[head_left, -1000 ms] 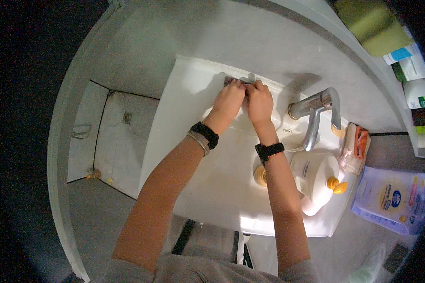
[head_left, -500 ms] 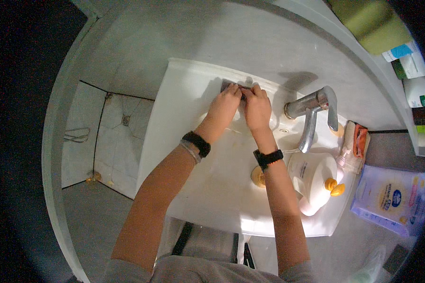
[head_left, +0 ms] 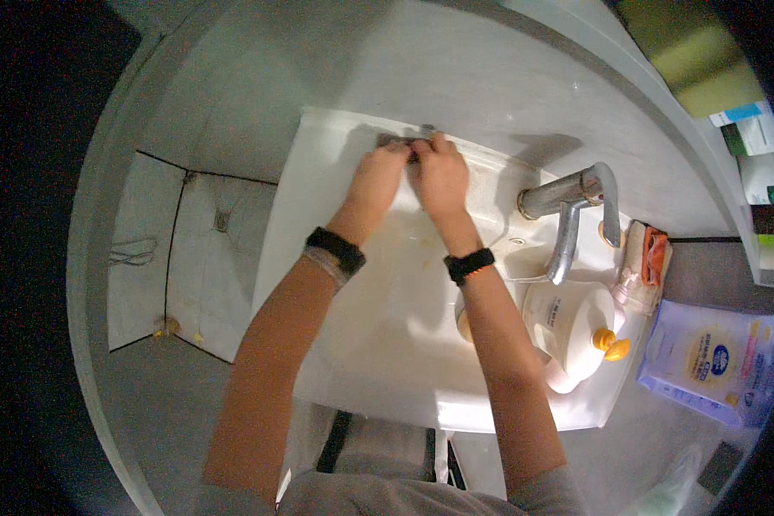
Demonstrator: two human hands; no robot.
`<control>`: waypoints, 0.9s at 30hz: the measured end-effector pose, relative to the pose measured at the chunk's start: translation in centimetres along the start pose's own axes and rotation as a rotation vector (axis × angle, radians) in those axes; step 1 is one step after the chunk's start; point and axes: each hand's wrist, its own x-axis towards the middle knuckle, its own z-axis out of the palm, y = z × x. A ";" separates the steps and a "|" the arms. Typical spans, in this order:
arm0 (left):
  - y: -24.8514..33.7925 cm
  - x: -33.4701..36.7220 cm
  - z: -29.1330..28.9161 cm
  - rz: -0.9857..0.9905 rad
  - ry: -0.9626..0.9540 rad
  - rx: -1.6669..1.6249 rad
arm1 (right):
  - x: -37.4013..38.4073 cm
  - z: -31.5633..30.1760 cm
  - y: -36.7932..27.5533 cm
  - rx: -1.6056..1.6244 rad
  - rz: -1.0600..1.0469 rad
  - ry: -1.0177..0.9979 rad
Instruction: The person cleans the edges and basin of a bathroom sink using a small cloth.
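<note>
Over the far edge of a white washbasin, my left hand and my right hand are close together. Their fingers are bent around a small dark flat piece, perhaps a pad or folded cloth; most of it is hidden under the fingertips. It lies against the basin's back rim, left of the chrome faucet. Both wrists wear black bands. Faint brownish stains show in the basin below my hands.
A large white pump bottle with a yellow top stands on the basin's right side, beside my right forearm. Beyond it are an orange-and-white cloth and a purple plastic pack. A shelf with several packages runs along the upper right.
Both hands have slid left along the basin's back rim and slightly farther away, with the dark piece under their fingers. The items on the right stay in place.
</note>
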 end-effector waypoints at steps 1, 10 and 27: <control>-0.6 0.0 -0.4 0.000 0.000 0.003 | 0.3 0.4 -0.5 0.004 0.003 -0.004; 1.0 0.3 1.9 0.103 -0.018 0.023 | -1.2 -2.5 1.4 -0.017 0.143 -0.085; 5.6 0.6 4.3 0.138 -0.034 -0.030 | -3.6 -3.4 4.0 -0.183 0.210 0.038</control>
